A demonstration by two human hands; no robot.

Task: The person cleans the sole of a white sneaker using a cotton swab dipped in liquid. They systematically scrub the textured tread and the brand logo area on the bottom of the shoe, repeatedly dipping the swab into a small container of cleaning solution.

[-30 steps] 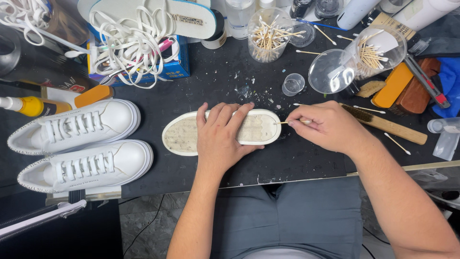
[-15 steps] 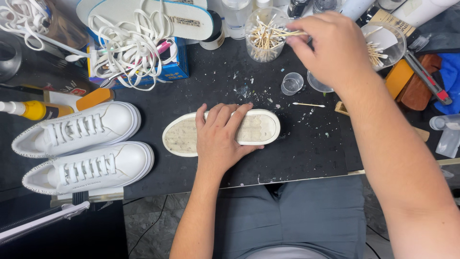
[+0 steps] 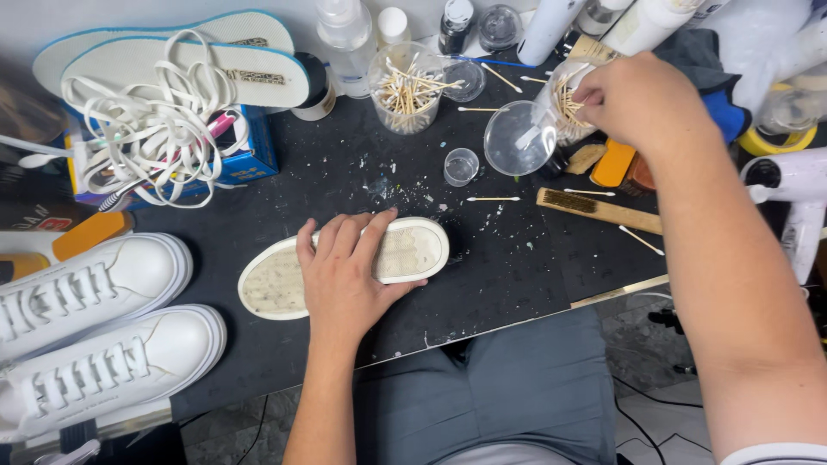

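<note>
Since half a second ago, your right hand (image 3: 642, 99) has been shifting from the open cup of sticks at top centre over to the clear jar of wooden sticks (image 3: 564, 108) in the upper right of the frame, where its fingertips are now pinching together at the jar's mouth; whether they are gripping a stick, you cannot tell. Your left hand (image 3: 345, 280) is staying flat, fingers spread, pressing down on the white shoe sole (image 3: 413, 250), which is lying bottom-up at the centre of the frame on the black worktable (image 3: 517, 258). Two white sneakers (image 3: 95, 327) are sitting side by side at the lower left. White laces (image 3: 142, 129) are piled on a blue box at the upper left, under two insoles (image 3: 189, 56). A wooden brush (image 3: 594, 209) is lying right of centre, and a small clear cup (image 3: 462, 166) is standing just above the sole.
</note>
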